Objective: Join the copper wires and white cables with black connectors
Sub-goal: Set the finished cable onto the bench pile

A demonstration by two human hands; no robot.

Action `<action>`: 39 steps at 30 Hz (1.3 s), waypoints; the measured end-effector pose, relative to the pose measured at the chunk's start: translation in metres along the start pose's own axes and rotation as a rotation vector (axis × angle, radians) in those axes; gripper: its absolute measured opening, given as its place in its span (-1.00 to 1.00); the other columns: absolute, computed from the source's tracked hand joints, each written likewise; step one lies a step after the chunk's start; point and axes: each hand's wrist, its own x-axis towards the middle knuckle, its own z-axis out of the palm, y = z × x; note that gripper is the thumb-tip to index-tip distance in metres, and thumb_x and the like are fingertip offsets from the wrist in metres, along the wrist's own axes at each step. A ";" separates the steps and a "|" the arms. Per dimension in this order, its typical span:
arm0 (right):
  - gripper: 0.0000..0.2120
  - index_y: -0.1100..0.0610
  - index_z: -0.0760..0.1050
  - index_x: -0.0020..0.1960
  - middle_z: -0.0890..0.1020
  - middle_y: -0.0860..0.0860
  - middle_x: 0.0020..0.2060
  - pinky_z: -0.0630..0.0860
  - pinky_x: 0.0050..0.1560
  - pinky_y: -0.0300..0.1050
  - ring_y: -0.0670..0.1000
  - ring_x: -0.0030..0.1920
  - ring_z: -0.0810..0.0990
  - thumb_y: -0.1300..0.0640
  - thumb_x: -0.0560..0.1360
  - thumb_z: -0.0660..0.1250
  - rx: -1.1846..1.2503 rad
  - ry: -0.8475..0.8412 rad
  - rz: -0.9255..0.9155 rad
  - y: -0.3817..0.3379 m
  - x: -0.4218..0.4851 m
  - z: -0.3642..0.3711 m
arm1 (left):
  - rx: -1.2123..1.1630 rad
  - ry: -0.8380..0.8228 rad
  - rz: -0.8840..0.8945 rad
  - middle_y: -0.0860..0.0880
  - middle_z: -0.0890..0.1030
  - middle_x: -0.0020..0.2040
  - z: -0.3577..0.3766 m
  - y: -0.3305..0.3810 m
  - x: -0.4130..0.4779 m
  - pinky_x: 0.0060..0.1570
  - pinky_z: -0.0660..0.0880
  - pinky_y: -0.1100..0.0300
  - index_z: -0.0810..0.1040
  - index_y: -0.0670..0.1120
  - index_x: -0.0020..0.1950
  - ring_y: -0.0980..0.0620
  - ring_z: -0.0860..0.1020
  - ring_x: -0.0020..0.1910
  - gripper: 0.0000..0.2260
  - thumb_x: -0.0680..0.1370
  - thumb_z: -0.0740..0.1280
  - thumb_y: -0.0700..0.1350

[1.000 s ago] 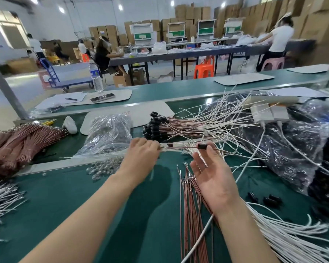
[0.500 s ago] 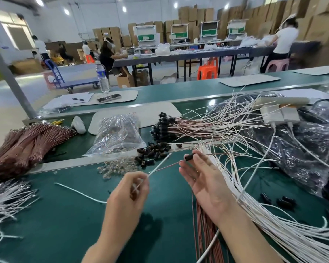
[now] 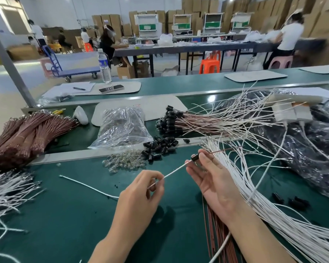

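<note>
The fingers of my right hand pinch the small black connector, seemingly a hard, smooth plastic barrel. My left hand pinches the white cable running into it. I judge the cable light and springy, best gripped near its tip. A thin copper wire leaves the far end, all above the green worktop.

Two bare hands are counted: left hand, right hand. One clear plastic water bottle, one orange plastic stool and four white-and-green benchtop machines are spotted. The small black cylindrical connectors, thin white cables and copper-coloured wires? Way too many to be counted.
</note>
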 end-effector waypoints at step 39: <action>-0.81 0.23 0.62 0.02 0.71 0.20 -0.08 0.68 -0.16 -0.15 0.09 -0.10 0.75 0.28 0.41 0.40 0.100 -0.027 0.107 0.013 -0.003 0.006 | -0.057 0.017 -0.051 0.17 0.54 -0.17 -0.005 0.002 0.002 -0.25 0.36 0.40 0.48 0.17 -0.11 0.10 0.53 -0.20 -0.88 0.59 0.35 -0.02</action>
